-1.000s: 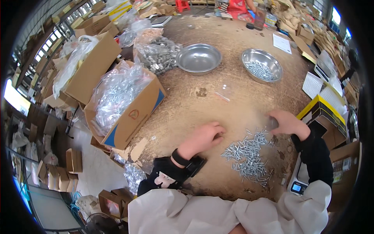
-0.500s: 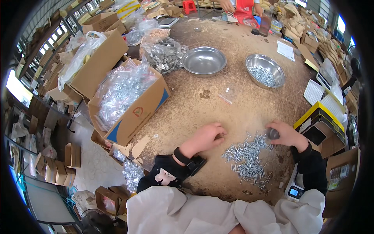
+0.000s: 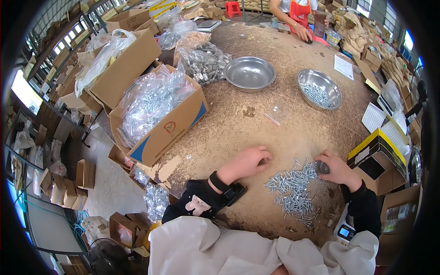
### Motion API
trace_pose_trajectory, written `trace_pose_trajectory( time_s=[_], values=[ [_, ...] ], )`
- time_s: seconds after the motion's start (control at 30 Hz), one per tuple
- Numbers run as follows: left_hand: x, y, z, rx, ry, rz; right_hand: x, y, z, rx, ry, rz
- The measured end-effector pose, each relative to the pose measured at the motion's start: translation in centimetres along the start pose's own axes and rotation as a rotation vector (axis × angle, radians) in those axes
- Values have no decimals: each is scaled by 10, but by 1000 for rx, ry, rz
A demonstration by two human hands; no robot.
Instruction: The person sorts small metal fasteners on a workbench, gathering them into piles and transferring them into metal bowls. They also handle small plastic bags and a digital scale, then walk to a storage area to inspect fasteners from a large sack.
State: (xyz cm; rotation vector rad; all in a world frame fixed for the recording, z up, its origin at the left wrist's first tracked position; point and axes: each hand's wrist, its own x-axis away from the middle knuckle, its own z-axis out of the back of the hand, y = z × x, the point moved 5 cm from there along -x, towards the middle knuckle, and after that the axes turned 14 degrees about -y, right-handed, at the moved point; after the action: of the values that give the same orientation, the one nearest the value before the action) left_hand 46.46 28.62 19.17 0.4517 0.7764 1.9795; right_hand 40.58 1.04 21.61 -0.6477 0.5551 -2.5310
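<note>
A loose pile of silver screws (image 3: 293,190) lies on the worn brown tabletop in front of me. At the pile's upper right, my right hand (image 3: 335,168) is closed round a small, dark, rounded object (image 3: 321,167), perhaps a little cup; its exact kind is unclear. My left hand (image 3: 247,162) rests to the left of the pile, its fingers curled inward and apart from the screws. Whatever those fingers may hold is hidden. Farther off stand a metal bowl with screws (image 3: 319,89) at its bottom and a second, bare metal bowl (image 3: 250,73).
A cardboard box (image 3: 172,130) full of bagged hardware stands at left. Behind it is a heap of plastic bags (image 3: 204,59). A small clear bag (image 3: 272,119) lies mid-table. At right are a black-and-yellow box (image 3: 378,160) and a device with a screen (image 3: 344,231). Across the table, a person (image 3: 300,18) handles a bottle.
The view has shifted slightly, moving the table things rightward and down. My hands keep nearly the same poses. The person opposite now reaches to the bottle and the dark lid beside it.
</note>
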Motion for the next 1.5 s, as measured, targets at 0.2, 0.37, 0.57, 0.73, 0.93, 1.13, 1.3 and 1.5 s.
trace_pose_trajectory(
  time_s=[0.2, 0.37, 0.57, 0.73, 0.93, 1.13, 1.3, 1.5],
  values=[
    [-3, -21, -17, 91, 18, -43, 2, 0, -3, 76, -7, 32],
    [-6, -9, -4, 135, -58, 75, 8, 9, -3, 33, 26, 9],
    [-47, -34, 17, -315, 296, 23, 22, 22, -2, 141, 173, -55],
    [-88, -55, 29, -581, 365, 175, 46, -15, 13, 149, 238, -70],
    [-104, -78, 36, -293, 317, 153, 88, -46, 23, 67, 291, -62],
    [-80, -3, 55, 1212, 219, -176, 117, -66, 28, -99, 424, 57],
    [-58, 78, 39, 1306, 31, -216, 124, -90, 37, -144, 525, 182],
    [-54, 119, 1, 1126, 18, -118, 125, -106, 33, -139, 584, 264]
  ],
)
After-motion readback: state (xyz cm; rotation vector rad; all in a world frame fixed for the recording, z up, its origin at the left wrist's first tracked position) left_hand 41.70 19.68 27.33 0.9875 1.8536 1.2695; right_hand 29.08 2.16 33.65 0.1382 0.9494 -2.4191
